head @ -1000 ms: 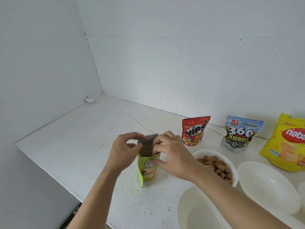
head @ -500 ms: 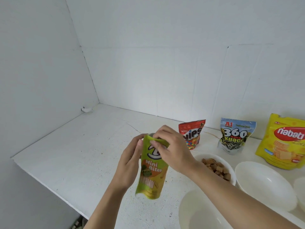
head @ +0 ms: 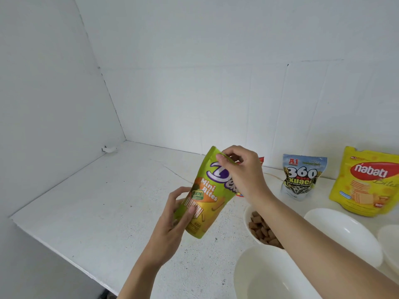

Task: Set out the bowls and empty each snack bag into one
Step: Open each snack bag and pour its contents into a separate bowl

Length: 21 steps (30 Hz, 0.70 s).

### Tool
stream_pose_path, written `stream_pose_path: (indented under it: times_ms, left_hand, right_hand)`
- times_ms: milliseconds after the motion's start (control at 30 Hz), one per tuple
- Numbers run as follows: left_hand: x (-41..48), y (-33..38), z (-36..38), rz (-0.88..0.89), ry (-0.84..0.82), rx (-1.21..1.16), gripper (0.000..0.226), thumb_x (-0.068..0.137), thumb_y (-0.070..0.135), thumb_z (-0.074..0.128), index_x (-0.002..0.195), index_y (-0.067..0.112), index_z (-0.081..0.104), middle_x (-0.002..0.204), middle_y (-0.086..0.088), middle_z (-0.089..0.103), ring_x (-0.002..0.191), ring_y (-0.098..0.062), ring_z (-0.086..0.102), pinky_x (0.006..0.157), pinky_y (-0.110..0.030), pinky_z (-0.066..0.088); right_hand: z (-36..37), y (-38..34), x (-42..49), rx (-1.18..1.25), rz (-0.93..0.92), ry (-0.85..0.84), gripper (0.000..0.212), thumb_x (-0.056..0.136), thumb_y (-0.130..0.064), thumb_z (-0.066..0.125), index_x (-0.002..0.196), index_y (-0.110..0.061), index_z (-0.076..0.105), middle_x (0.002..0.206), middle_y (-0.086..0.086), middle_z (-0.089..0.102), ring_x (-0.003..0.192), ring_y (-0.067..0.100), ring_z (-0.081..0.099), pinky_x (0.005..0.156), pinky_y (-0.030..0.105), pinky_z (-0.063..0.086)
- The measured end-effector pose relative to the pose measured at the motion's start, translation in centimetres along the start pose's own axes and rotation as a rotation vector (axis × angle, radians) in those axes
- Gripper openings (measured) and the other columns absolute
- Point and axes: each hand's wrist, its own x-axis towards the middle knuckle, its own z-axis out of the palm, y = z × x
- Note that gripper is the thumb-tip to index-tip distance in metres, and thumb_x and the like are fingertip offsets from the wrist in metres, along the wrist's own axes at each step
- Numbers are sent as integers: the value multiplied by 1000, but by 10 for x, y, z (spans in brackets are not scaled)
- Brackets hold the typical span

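A green Mini Bites bag (head: 207, 195) is held in the air above the white counter, tilted with its top to the upper left. My left hand (head: 174, 214) grips its lower part. My right hand (head: 241, 171) pinches its top edge. To the right, a white bowl (head: 247, 214) holds brown square snacks, partly hidden by my right forearm. An empty white bowl (head: 345, 234) sits further right and another empty bowl (head: 269, 277) stands near the front.
Along the back wall stand a blue 360 Kuaci bag (head: 302, 175) and a yellow Nabati bag (head: 367, 182); a red bag (head: 261, 159) is mostly hidden behind my right hand. A fourth bowl (head: 390, 244) shows at the right edge. The counter's front edge (head: 64, 253) runs diagonally at left.
The green bag has been lifted off the counter and tilted. My left hand slid from its top down to its lower part, while my right hand kept hold of the top.
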Motion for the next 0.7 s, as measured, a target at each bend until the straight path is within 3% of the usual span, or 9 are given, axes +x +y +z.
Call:
stream_pose_path:
  times_ms: [133, 267, 433, 700]
  left_hand:
    - [-4, -2, 5, 29, -36, 3, 46, 100, 29, 51, 137, 55, 45, 136, 8, 59, 120, -18, 65, 90, -30, 56]
    - [0, -6, 14, 16, -48, 5, 39, 103, 27, 49, 138, 44, 54, 141, 6, 54, 128, -14, 58, 90, -26, 55]
    - [7, -13, 31, -93, -21, -78, 39, 101, 37, 55, 139, 40, 55, 144, 4, 56, 129, -22, 60, 104, -49, 54]
    - [8, -1, 84, -147, 12, -301, 40, 100, 27, 60, 137, 43, 59, 132, 19, 62, 121, -16, 67, 103, -51, 55]
  right_hand:
    - [-9, 2, 0, 42, 77, 92, 17, 92, -19, 72, 76, -13, 70, 72, 3, 69, 71, 16, 63, 70, 35, 51]
    - [-14, 4, -3, 70, 148, 144, 17, 92, -19, 72, 79, -10, 70, 69, 0, 66, 66, 9, 59, 68, 30, 48]
    - [-28, 7, -13, 65, 166, 173, 16, 94, -18, 70, 82, -7, 70, 67, -4, 63, 62, 2, 55, 62, 15, 43]
    - [-67, 13, -22, 33, 208, 260, 16, 95, -17, 68, 83, -7, 70, 70, 1, 64, 67, 9, 58, 62, 14, 44]
